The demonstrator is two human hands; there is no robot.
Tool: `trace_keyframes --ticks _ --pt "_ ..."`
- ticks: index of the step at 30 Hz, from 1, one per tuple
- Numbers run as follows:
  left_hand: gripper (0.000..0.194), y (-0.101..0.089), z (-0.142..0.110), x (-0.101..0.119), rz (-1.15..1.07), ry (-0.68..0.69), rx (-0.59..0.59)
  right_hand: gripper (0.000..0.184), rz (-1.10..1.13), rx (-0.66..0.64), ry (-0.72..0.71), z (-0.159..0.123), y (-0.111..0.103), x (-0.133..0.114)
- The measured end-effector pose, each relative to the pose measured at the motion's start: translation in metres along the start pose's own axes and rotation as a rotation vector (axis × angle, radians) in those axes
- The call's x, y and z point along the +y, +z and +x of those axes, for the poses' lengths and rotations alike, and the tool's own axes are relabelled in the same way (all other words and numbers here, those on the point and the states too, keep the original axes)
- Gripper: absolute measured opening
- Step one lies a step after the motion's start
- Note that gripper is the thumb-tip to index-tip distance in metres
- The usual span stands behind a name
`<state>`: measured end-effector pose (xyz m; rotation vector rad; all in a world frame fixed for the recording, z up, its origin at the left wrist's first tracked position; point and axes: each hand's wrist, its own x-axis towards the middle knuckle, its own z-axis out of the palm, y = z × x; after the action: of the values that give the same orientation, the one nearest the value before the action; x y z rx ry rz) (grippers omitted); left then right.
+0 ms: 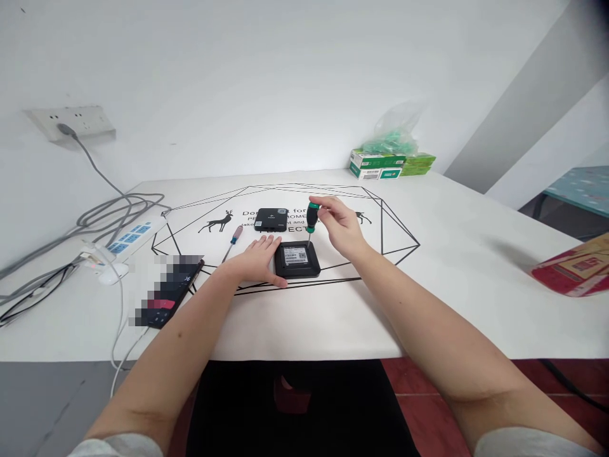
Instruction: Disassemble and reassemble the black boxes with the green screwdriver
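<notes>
A flat black box-shaped device [297, 270] lies on the printed white table, a white label [295, 255] facing up. My left hand [257, 261] rests against its left side, fingers stretched out and thumb along the near edge. With my right hand [339, 222] I grip a green and black screwdriver [312, 217] near the top of its handle. It stands nearly upright, its tip at the device's upper right corner; whether a screw sits under the tip is too small to tell. Behind lies a second black box [271, 219]. Another screwdriver [233, 239] lies left of my left hand.
A phone [174, 295] and a white power strip [136, 240] with tangled grey cables [107, 212] are on the left. Green and white boxes [378, 163] under a plastic bag [394, 130] stand at the back wall. A red package [571, 270] sits at the right edge.
</notes>
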<state>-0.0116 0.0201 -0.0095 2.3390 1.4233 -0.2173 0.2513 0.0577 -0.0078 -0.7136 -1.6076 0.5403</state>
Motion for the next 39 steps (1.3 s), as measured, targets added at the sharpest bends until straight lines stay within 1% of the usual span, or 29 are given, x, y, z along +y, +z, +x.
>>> trace_keyframes --ticks 2,5,10,14,19,22,24,29,30,35,39 --pt "0.157 -0.001 -0.001 0.002 0.007 -0.010 -0.009 0.036 -0.032 0.010 -0.007 0.000 0.001 0.000" --pt "0.156 -0.002 -0.001 0.002 0.014 -0.016 -0.004 0.044 -0.008 0.014 0.013 0.000 0.001 0.001" --pt "0.152 0.001 0.000 -0.001 -0.009 0.009 0.010 0.038 0.082 -0.004 0.036 0.001 0.001 0.004" --pt "0.153 0.001 0.001 -0.002 -0.014 0.009 0.010 0.039 0.108 0.010 0.018 0.001 0.004 0.004" --pt "0.155 0.002 0.002 -0.003 -0.001 0.010 0.009 0.048 0.220 -0.050 0.142 -0.002 0.007 -0.004" --pt "0.155 0.004 0.003 -0.004 -0.004 0.014 0.012 0.051 0.214 -0.046 0.157 -0.003 0.007 -0.006" --pt "0.153 0.004 0.004 -0.005 -0.009 0.019 0.017 0.049 0.205 -0.042 0.143 -0.003 0.007 -0.006" --pt "0.153 0.003 0.002 -0.003 -0.006 0.014 0.009 0.025 0.162 -0.059 0.085 -0.002 0.001 -0.007" --pt "0.153 0.002 0.002 -0.002 -0.004 0.007 0.004 0.023 0.152 -0.064 0.086 -0.002 0.000 -0.008" --pt "0.153 0.001 0.001 -0.001 -0.008 0.010 0.007 0.029 0.172 -0.104 0.130 -0.001 -0.001 -0.006" --pt "0.153 0.000 0.000 0.001 -0.002 0.011 0.008 0.029 0.093 -0.071 0.088 -0.001 0.001 0.003"
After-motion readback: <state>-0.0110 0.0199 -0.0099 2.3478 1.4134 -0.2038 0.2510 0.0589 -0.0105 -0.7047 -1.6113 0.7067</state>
